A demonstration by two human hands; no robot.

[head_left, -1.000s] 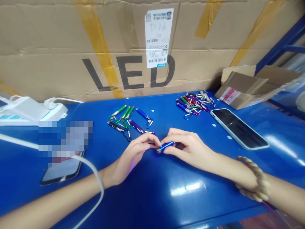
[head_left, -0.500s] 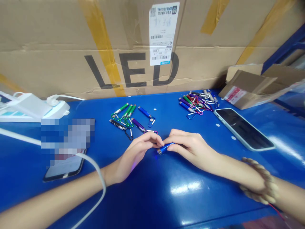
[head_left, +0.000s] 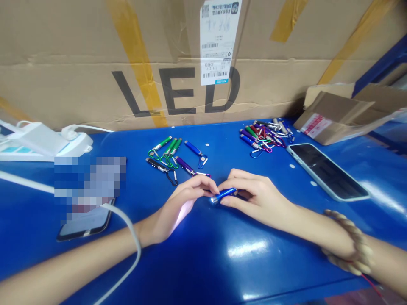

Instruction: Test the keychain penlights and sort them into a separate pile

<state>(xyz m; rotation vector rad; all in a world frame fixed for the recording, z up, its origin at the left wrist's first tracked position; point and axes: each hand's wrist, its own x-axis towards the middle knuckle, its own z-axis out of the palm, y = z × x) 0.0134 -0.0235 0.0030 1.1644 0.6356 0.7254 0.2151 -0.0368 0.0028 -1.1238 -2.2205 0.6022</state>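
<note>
My right hand [head_left: 254, 192] pinches a small blue keychain flashlight [head_left: 226, 195] between thumb and fingers. Its silver head points left and glows white. Close by, my left hand [head_left: 184, 203] is cupped with its fingers extended, the fingertips beside the flashlight's head and the right fingertips; contact is hard to make out. White light falls on the left palm. Just beyond the hands lie green flashlights [head_left: 173, 147], a black flashlight [head_left: 156, 164], a purple flashlight [head_left: 185, 165] and another blue flashlight [head_left: 193, 148], each with a carabiner clip.
A pile of mixed-colour flashlights [head_left: 260, 135] lies at the back right, near an open cardboard box [head_left: 333, 114]. One phone [head_left: 329, 171] lies at right, another [head_left: 85, 226] at left under a white cable [head_left: 132, 231]. A power strip [head_left: 76, 146] and a large carton [head_left: 95, 97] stand behind.
The flashlight's light has changed from violet-blue to white, brightening my left palm. My right fingers have shifted slightly on the flashlight, showing more of its barrel. My left hand has hardly moved.
</note>
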